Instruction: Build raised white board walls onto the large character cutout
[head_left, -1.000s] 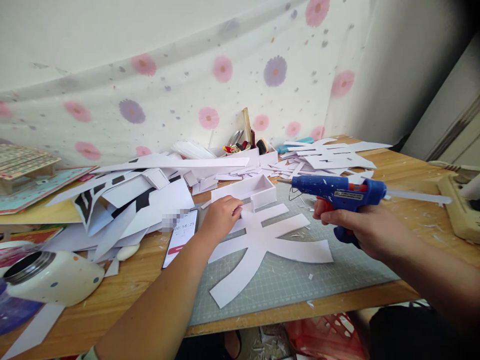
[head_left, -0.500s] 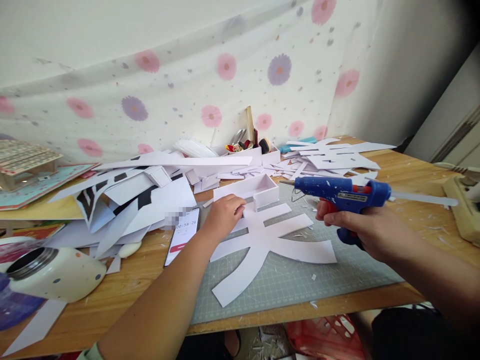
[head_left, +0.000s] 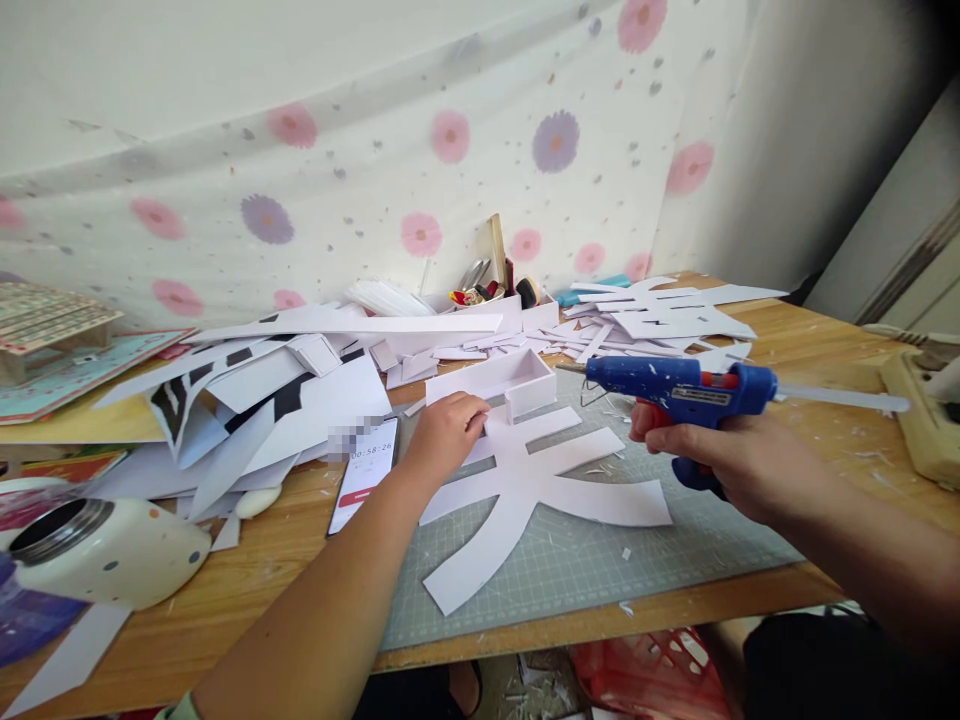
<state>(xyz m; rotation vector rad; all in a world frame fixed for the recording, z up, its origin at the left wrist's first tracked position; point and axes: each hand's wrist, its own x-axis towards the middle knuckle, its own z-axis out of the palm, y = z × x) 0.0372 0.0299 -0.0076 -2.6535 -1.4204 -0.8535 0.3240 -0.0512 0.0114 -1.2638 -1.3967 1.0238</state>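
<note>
My right hand (head_left: 739, 465) is wrapped round the handle of a blue glue gun (head_left: 667, 385), a finger by its red trigger. The metal nozzle points left, above the mat, and a clear glue stick (head_left: 840, 398) juts from the back. My left hand (head_left: 448, 435) is closed, fingers curled down at the upper left of a flat white cut-out shape (head_left: 517, 475) with several arms. Whatever its fingertips pinch or press is hidden. Low upright white walls (head_left: 491, 378) form a box-like part along the cut-out's far end, just beyond my left hand.
A grey-green cutting mat (head_left: 592, 560) lies under the work. Left of it are a phone (head_left: 365, 475) with a timer, white sheets (head_left: 330, 410) and a tipped bottle (head_left: 112, 550). White offcuts (head_left: 660, 315) are heaped behind; a power strip (head_left: 919, 410) sits at right.
The glue gun has shifted very slightly left and down in the picture, along with a small camera movement. My left hand keeps its place at the cut-out.
</note>
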